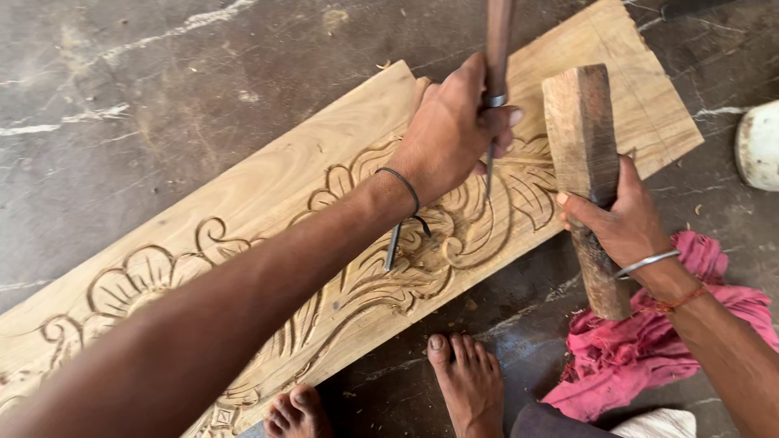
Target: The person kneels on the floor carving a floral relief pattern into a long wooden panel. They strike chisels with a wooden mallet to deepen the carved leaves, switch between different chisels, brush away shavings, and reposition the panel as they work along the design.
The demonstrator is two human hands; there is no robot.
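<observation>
Nearest me, my two bare feet (pixel 466 377) rest on the grey stone floor (pixel 122 97) at the plank's near edge, with a crumpled pink cloth (pixel 649 341) just to the right.

My right hand (pixel 621 219) wraps the lower part of a dark, blocky wooden mallet (pixel 584 162), fingers closed tight round the handle, the head tilted up and away from me. I judge it heavy and stiff, its worn wood giving fair grip; holding it low on the handle looks right for swing.

My left arm crosses the picture from the lower left, wrist bent, and my left hand (pixel 450 134) is clenched around a slim wood-handled steel chisel (pixel 492 97), held nearly upright, its tip touching the carving. The blade is thin, rigid and sharp, so I keep hold at the ferrule.

Beneath lies the long pale wooden plank carved with leaf scrolls (pixel 243 203), flat on the floor; it looks solid but its raised edges seem easy to chip. A second metal tool (pixel 393 246) lies on it.
</observation>
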